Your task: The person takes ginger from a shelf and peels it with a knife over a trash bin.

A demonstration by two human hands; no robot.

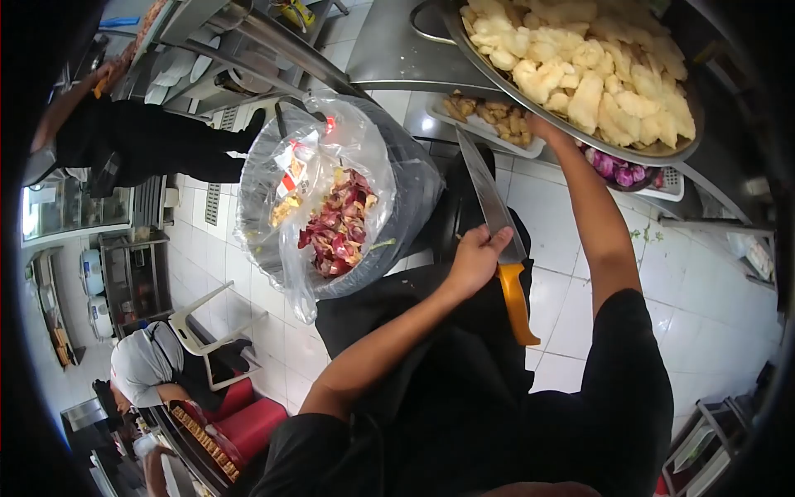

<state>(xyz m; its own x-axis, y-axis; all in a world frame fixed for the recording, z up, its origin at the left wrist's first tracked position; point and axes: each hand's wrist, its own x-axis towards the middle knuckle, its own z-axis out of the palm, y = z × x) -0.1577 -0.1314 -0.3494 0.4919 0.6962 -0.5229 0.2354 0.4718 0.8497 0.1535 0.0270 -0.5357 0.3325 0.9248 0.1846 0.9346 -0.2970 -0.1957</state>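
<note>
A large knife [490,195] with a yellow-orange handle is in my left hand [480,258], which is closed on the blade just above the handle. Its tip points away from me and the handle hangs towards my lap. My right hand [542,128] reaches to the end of a white tray [530,151] of unpeeled ginger [497,118]; its fingers are hidden under the rim of a big metal bowl [571,132]. Peeled pale ginger pieces [588,70] fill that bowl. Whether my right hand holds anything does not show.
A bin lined with clear plastic [414,178] stands before me, with red onion skins [339,228] inside. Purple onions [617,168] sit below the bowl. A metal table [389,50] lies ahead. One person stands at left; another [145,364] sits near a chair [199,340].
</note>
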